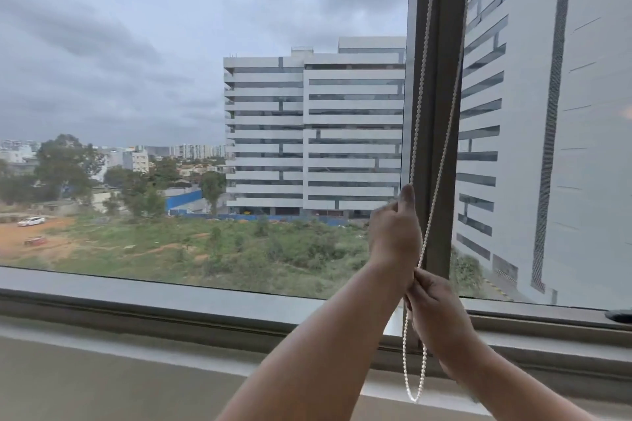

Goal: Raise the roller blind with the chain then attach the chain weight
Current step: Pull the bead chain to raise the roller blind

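A white bead chain (421, 85) hangs in two strands in front of the dark window mullion (444, 79) and ends in a loop (414, 386) below my hands. My left hand (395, 236) is raised and closed on the left strand, thumb pointing up. My right hand (434, 314) sits lower, pinching the right strand just under my left wrist. The roller blind itself is out of view above the frame, and the glass is uncovered. No chain weight is visible.
A grey window sill (171, 297) runs across below the glass, with a ledge (102, 379) beneath it. A dark object (620, 315) lies on the sill at the far right. Buildings and open ground show outside.
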The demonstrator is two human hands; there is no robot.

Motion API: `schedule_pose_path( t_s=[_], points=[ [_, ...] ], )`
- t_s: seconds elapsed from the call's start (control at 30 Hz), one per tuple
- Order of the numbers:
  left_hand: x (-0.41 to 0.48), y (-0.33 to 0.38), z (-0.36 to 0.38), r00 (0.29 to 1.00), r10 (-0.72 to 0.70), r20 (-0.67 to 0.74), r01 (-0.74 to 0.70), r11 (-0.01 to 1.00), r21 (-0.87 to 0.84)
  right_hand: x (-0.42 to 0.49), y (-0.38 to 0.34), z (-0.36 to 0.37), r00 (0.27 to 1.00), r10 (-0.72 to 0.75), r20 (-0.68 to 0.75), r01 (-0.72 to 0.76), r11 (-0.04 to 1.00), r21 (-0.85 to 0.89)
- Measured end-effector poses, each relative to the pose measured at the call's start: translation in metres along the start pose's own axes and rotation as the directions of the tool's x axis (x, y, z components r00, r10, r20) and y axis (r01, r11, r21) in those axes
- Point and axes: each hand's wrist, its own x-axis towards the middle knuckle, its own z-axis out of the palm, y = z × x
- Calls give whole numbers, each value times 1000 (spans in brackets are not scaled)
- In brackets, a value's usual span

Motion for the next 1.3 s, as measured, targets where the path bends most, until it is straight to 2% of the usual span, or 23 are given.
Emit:
schedule_pose_path(
  t_s=[0.07,0.1,0.2,0.27,0.33,0.43,0.5,0.6,0.67,0.8,0.87,0.93,1.03,1.1,1.17,1.2,1.3],
  points=[
    [-8,-34,-4,993,-118,23,115,987,110,-8,35,-3,994,72,83,-47,963,-266],
    [-14,-49,-5,988,-155,22,150,977,154,-11,49,-4,981,138,134,-85,937,-340],
    [-27,-75,-8,978,-209,11,206,968,145,-19,59,-7,888,356,291,-269,916,-297],
    [-27,-77,-9,977,-213,9,209,967,147,-13,50,-14,828,420,372,-347,904,-249],
    [-23,-76,-9,980,-197,8,193,967,169,3,38,-25,852,395,344,-332,915,-229],
    [-26,-79,-10,987,-157,19,151,971,185,28,15,-37,957,262,126,-225,942,-250],
    [-33,-81,-9,989,-146,31,137,972,193,40,-7,-37,982,186,-2,-186,981,-62],
    [-44,-74,-2,993,-114,35,104,974,200,58,-38,-33,981,193,22,-189,918,349],
    [-51,-70,3,998,-50,28,43,977,209,60,-50,-27,981,190,49,-189,855,483],
    [-58,-77,1,994,36,104,-54,983,173,54,-46,-22,989,142,-34,-111,881,461],
    [-56,-75,-4,984,95,153,-132,958,255,52,-46,-24,995,98,-17,-81,899,431],
    [-46,-69,-10,978,161,130,-193,933,304,52,-47,-25,997,79,18,-79,900,428],
    [-23,-36,-16,969,244,31,-246,952,182,52,-48,-22,999,49,20,-53,918,394],
    [-5,2,-13,969,247,-2,-247,969,11,51,-49,-20,999,32,26,-39,933,357],
    [7,49,-7,984,161,71,-140,961,-237,50,-52,-18,998,24,60,-44,937,348],
    [11,70,-6,984,117,133,-71,949,-308,49,-54,-16,996,21,81,-48,936,348],
    [19,98,-5,972,65,228,20,936,-351,45,-60,-15,991,-1,131,-48,928,369]
  ],
)
